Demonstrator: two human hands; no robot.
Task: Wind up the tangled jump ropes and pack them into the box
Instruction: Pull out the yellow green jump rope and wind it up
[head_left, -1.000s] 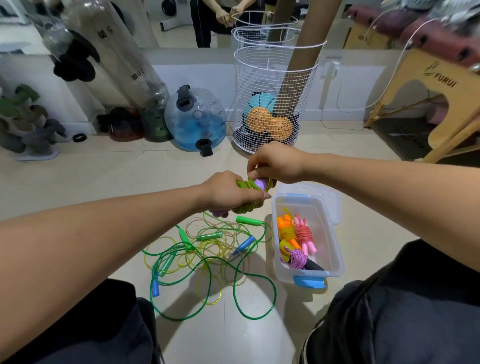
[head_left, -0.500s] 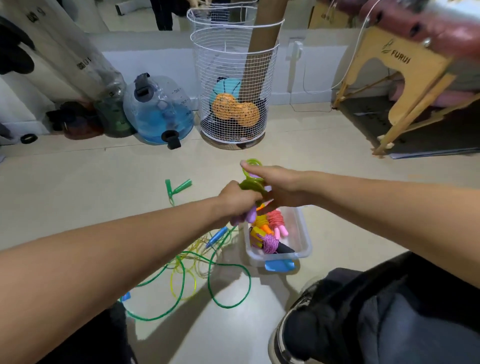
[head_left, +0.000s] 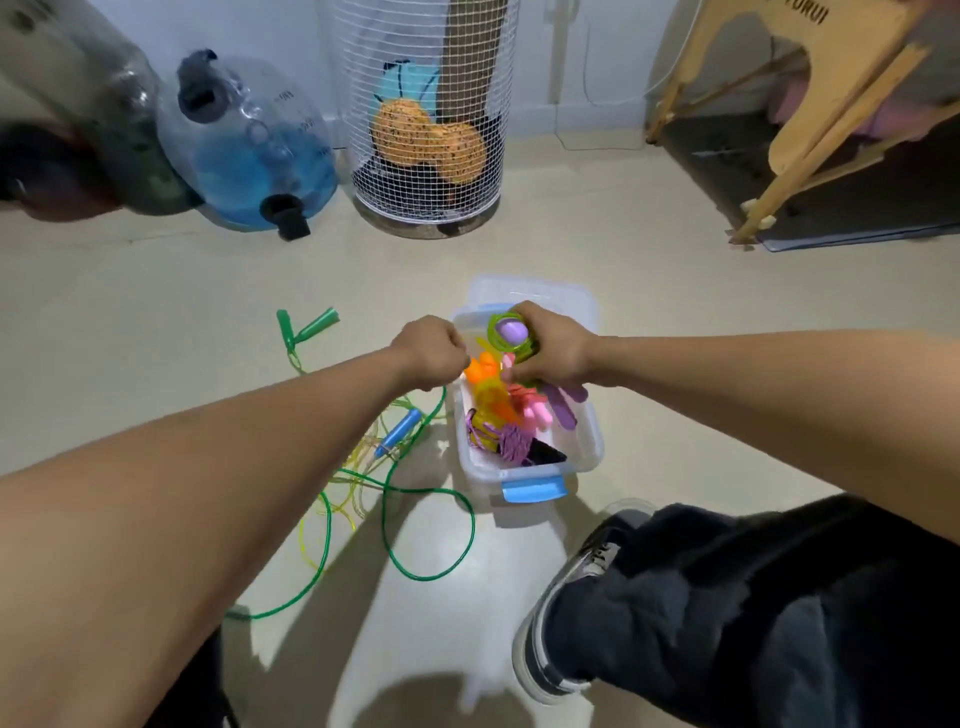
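My right hand (head_left: 550, 351) grips a wound green jump rope with purple handles (head_left: 508, 332) just above the far end of the clear plastic box (head_left: 593, 441). One purple handle (head_left: 567, 410) hangs down into the box. My left hand (head_left: 430, 353) is a loose fist at the box's left rim, with nothing visible in it. Inside the box lie wound ropes: orange (head_left: 480, 370), yellow, pink (head_left: 535, 410) and purple (head_left: 511, 441). The tangled green and yellow ropes (head_left: 410, 519) lie on the floor left of the box, with a blue handle (head_left: 399, 431) and two green handles (head_left: 307, 327).
A white wire basket (head_left: 431, 156) with balls stands behind the box, next to a blue water jug (head_left: 254, 150). A wooden stand (head_left: 831, 104) is at the far right. My shoe (head_left: 556, 629) and dark trouser leg sit near the box's front blue latch (head_left: 532, 489).
Both hands carried the wound green rope from above the tangle to over the box. My left hand has let go of it; only the right hand holds it now.
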